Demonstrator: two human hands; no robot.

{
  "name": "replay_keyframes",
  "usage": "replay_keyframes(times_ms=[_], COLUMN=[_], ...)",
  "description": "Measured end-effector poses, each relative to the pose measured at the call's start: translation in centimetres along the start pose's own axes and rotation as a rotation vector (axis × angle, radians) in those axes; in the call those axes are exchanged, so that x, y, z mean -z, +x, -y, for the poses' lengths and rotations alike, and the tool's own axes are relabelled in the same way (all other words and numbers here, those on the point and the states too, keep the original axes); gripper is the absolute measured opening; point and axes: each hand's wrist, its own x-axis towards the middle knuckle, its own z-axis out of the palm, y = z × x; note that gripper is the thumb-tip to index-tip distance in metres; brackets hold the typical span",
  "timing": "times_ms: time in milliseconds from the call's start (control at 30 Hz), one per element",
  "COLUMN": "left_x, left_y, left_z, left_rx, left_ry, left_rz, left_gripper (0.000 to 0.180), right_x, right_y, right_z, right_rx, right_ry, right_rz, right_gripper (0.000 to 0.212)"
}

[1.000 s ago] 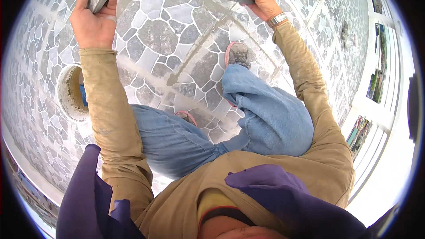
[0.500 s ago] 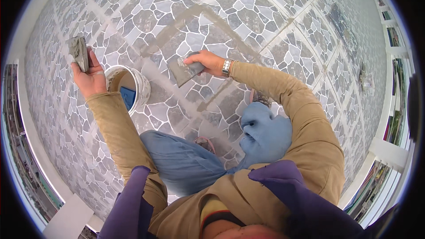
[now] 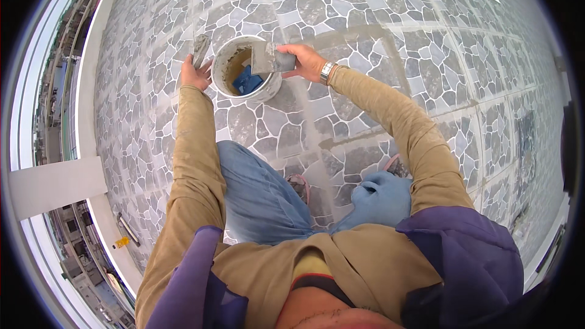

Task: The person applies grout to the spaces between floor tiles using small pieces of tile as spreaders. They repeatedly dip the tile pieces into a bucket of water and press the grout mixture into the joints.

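Note:
My left hand [image 3: 195,75] is to the left of the bucket, palm partly turned up, with the thumb and fingers around a mortar-caked grey piece [image 3: 200,50] whose exact kind I cannot make out. My right hand [image 3: 306,62] grips a flat rectangular spreader [image 3: 265,58], grey with grout. Its blade reaches over the right side of the bucket's rim; whether it touches the rim I cannot tell. The white bucket [image 3: 272,90] is smeared with grout and looks brownish inside. A blue object [image 3: 247,80] lies in it.
Stone-patterned tile floor [image 3: 268,128] spreads all around, with damp grout bands [image 3: 399,64] along some joints. My bent knees [image 3: 262,195] and sandalled feet [image 3: 298,187] are just below the bucket. A low white ledge [image 3: 88,122] with a post borders the left; a yellow item [image 3: 122,242] lies there.
The view has swung left, bringing the left ledge into sight. My hands are closer together, and the spreader has come from above the floor to the bucket's rim. Both hands keep their hold.

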Motion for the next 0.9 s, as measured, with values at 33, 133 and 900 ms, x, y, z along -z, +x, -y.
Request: replay_keyframes(times_ms=[33,133,900], left_x=[1.0,0.6,-2.1], left_y=[0.6,1.5,0.4], left_z=[-0.5,2.3,3.2], left_rx=[0.039,0.067,-0.138], left_ry=[-0.047,-0.106,-0.059], left_rz=[0.035,0.053,-0.069], left_gripper=[0.056,0.052,0.040], right_x=[-0.9,0.1,1.7], right_y=[0.5,0.3,-1.1], right_z=[0.4,-0.1,0.8], right_rx=[0.024,0.040,0.172], right_ry=[0.010,0.028,0.091], right_rz=[0.011,-0.020,-0.218], right_gripper=[0.041,0.042,0.046])
